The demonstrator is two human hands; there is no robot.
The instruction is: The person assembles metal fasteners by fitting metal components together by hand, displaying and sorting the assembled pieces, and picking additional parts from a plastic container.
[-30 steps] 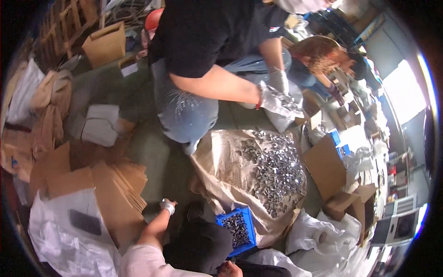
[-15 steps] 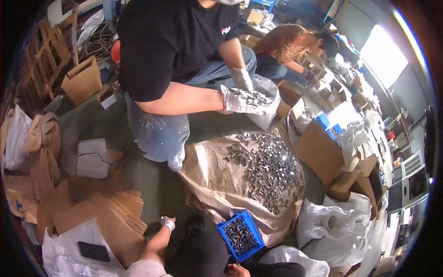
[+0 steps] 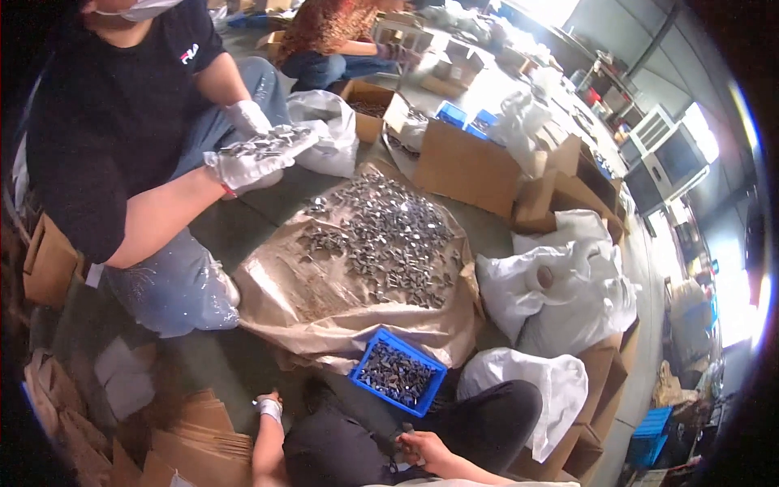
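My right hand [image 3: 423,448] is closed over my lap, gripping a small dark metal piece [image 3: 406,432] whose exact kind I cannot make out. Just beyond it, a blue plastic bin [image 3: 398,373] full of small dark metal pieces rests at the near edge of a brown sheet [image 3: 280,280]. My left hand [image 3: 269,405], with a white covering around the wrist, is low beside my left knee; its fingers are mostly hidden. Many small shiny metal pieces [image 3: 398,235] lie spread over the sheet.
Across the sheet, a co-worker's white-gloved hands [image 3: 251,158] hold a heap of metal pieces. White sacks [image 3: 568,284] and open cardboard boxes [image 3: 466,166] line the right. Flattened cardboard [image 3: 199,438] lies at left. Another person [image 3: 329,40] crouches farther back.
My view has swung right, so the scene sits farther left. My right hand now shows more fully, with the dark piece in it. The co-worker still holds the metal pieces.
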